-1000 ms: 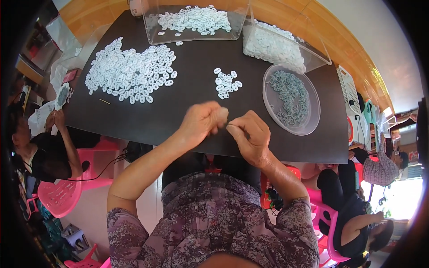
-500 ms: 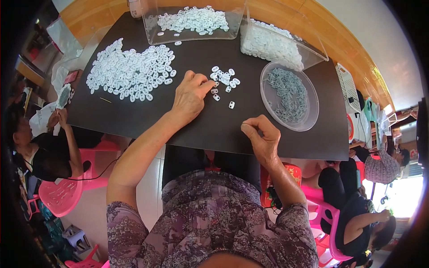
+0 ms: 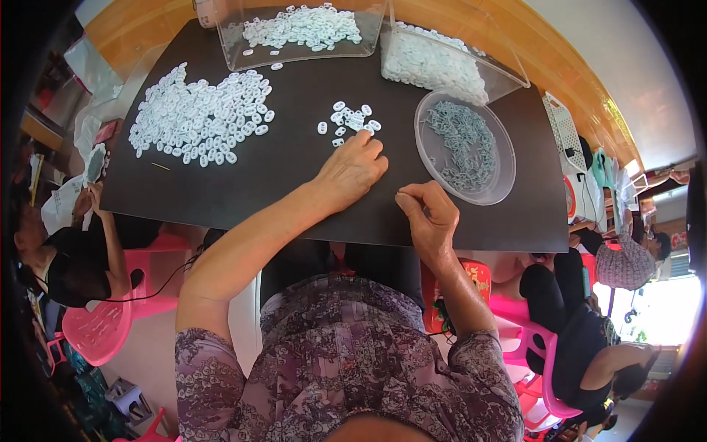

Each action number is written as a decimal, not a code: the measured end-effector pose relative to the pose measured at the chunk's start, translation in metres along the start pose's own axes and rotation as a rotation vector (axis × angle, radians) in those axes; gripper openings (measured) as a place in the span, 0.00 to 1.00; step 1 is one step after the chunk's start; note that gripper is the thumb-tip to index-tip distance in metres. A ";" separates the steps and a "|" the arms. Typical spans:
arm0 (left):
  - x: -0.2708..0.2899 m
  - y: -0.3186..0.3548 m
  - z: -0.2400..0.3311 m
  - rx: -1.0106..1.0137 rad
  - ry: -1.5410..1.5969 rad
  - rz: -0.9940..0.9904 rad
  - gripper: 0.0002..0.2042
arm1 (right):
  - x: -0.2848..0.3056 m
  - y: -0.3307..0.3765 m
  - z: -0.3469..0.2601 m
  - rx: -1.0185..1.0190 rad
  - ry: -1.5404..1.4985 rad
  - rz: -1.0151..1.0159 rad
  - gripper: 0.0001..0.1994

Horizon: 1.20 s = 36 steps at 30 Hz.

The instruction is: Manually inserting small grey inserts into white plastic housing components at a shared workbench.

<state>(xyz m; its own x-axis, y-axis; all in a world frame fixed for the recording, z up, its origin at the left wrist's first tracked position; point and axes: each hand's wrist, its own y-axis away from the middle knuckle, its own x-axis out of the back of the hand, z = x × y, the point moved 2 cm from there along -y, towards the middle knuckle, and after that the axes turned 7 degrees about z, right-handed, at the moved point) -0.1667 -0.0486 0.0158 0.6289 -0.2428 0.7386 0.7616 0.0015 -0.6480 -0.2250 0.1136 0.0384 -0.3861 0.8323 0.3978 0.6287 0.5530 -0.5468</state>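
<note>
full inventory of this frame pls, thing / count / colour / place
black mat: one, black, covering the tabletop
large pile of white rings: many, white, mat's left part
small cluster of white rings: about a dozen, white, mat centre, just beyond the left hand
round clear dish: one, clear, right of centre, holding grey-green small parts
clear bin: one, far edge centre, white rings inside
second clear bin: one, far right, heaped white pieces
pink chairs: several, floor at left and right
other people: seated left and right
left hand: flat on the mat, fingers at the small cluster
right hand: fingertips pinched; contents too small to tell
</note>
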 end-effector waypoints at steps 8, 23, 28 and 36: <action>0.018 0.015 0.008 0.100 -0.081 -0.037 0.03 | 0.000 0.009 0.006 -0.145 -0.128 -0.004 0.02; 0.057 0.082 0.039 1.066 1.168 0.557 0.09 | -0.053 0.014 -0.028 -0.183 -0.339 -0.159 0.03; 0.064 0.087 0.047 1.112 1.233 0.555 0.08 | -0.059 0.014 -0.035 -0.196 -0.360 -0.203 0.03; 0.079 0.095 0.052 1.043 1.157 0.574 0.10 | -0.068 0.014 -0.043 -0.126 -0.355 -0.250 0.03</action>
<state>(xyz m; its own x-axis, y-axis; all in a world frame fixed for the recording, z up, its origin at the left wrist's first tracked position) -0.0366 -0.0174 0.0221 0.7684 -0.5252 -0.3657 0.5569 0.8303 -0.0223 -0.1610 0.0628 0.0348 -0.7302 0.6480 0.2165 0.5559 0.7477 -0.3633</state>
